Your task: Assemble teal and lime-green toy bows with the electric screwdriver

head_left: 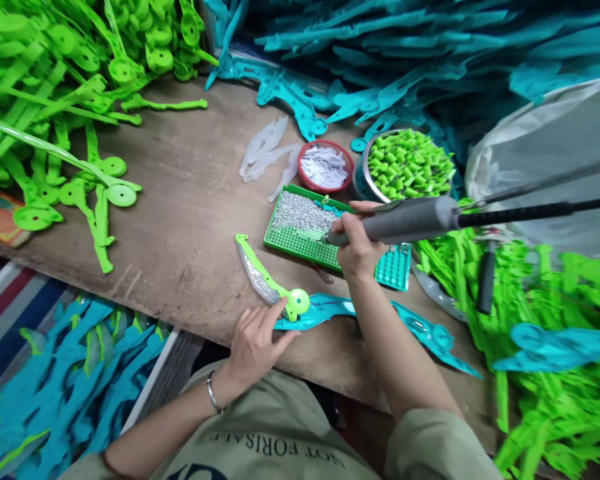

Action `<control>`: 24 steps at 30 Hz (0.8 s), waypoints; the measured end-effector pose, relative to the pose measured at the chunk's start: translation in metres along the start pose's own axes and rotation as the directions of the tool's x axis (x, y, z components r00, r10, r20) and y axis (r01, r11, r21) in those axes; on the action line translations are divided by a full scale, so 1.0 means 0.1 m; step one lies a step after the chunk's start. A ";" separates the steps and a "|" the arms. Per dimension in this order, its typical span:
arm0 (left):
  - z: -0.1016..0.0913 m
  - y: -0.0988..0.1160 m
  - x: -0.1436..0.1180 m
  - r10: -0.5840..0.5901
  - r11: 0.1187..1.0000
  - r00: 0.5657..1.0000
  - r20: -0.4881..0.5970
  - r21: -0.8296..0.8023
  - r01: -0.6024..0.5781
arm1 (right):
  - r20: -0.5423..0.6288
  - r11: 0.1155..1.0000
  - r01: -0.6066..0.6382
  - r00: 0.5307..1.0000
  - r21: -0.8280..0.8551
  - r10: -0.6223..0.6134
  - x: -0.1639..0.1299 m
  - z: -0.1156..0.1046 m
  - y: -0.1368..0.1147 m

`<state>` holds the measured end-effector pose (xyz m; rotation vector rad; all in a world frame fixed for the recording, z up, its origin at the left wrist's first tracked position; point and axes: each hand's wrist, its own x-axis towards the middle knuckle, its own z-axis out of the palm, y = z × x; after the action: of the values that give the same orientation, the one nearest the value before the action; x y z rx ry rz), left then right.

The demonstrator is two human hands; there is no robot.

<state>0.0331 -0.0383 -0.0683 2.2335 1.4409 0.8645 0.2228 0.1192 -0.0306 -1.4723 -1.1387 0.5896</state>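
Head view: my left hand (254, 341) presses the green-and-teal plastic toy knife (300, 308) flat on the brown wooden table (180, 220); my right hand (356, 245) grips the grey electric screwdriver (405, 220) over the green screw tray (300, 230)

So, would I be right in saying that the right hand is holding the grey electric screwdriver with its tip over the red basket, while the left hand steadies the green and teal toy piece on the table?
Not quite: in the head view the right hand holds the grey electric screwdriver with its tip over the green screw tray, not the red basket. The left hand does steady the green and teal toy piece on the table.
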 end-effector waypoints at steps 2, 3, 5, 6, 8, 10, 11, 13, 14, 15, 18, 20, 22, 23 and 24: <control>0.00 0.00 0.00 -0.004 1.000 1.000 0.007 -0.008 0.004 | 0.005 0.999 0.011 1.000 0.038 -0.011 0.01 0.00 0.03; -0.01 0.00 0.00 -0.004 1.000 1.000 0.007 -0.009 0.004 | 0.009 0.998 0.021 1.000 0.060 -0.022 0.02 0.01 0.03; -0.01 0.00 0.00 -0.002 1.000 1.000 0.006 -0.009 0.002 | 0.004 0.994 0.045 0.999 0.101 -0.045 0.03 0.02 0.04; 0.00 0.00 0.00 -0.001 1.000 1.000 0.004 -0.008 0.001 | -0.003 0.992 0.053 0.999 0.118 -0.054 0.03 0.03 0.04; 0.00 0.00 0.00 0.003 1.000 1.000 -0.001 -0.007 -0.003 | -0.024 0.986 0.067 0.998 0.153 -0.064 0.04 0.05 0.05; 0.00 0.01 0.01 0.008 1.000 1.000 -0.014 -0.005 -0.008 | -0.049 0.975 0.088 0.996 0.207 -0.079 0.05 0.08 0.07; 0.00 0.01 0.01 0.011 1.000 1.000 -0.022 -0.003 -0.011 | -0.061 0.967 0.099 0.994 0.236 -0.087 0.06 0.09 0.08; 0.00 0.01 0.01 0.016 1.000 0.999 -0.038 0.004 -0.016 | -0.073 0.953 0.113 0.993 0.281 -0.096 0.08 0.11 0.09; 0.00 0.01 0.01 0.019 1.000 0.999 -0.043 0.007 -0.019 | -0.074 0.949 0.114 0.993 0.293 -0.097 0.10 0.11 0.08; 0.00 0.01 0.02 0.022 1.000 0.999 -0.046 0.008 -0.021 | -0.071 0.947 0.111 0.993 0.303 -0.094 0.10 0.11 0.07; 0.01 0.00 0.02 0.028 1.000 0.998 -0.053 -0.002 -0.028 | -0.072 0.935 0.115 0.993 0.337 -0.096 0.08 0.04 -0.09; 0.02 0.00 0.01 0.023 1.000 0.999 -0.046 -0.018 -0.024 | -0.075 0.913 0.132 0.991 0.385 -0.112 -0.01 -0.03 -0.27; 0.03 -0.01 0.00 0.014 1.000 1.000 -0.025 -0.024 -0.014 | -0.042 0.887 0.134 0.991 0.441 -0.129 -0.18 -0.12 -0.47; 0.03 -0.01 -0.01 0.007 1.000 1.000 -0.012 -0.025 -0.007 | -0.004 0.877 0.120 0.991 0.466 -0.134 -0.29 -0.16 -0.57; 0.03 -0.01 -0.01 0.000 1.000 1.000 -0.003 -0.027 0.000 | 0.049 0.870 0.094 0.990 0.484 -0.134 -0.40 -0.21 -0.65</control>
<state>0.0345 -0.0389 -0.0716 2.2134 1.4223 0.8821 0.2031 0.0679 0.0266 -0.9523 -1.0375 0.7905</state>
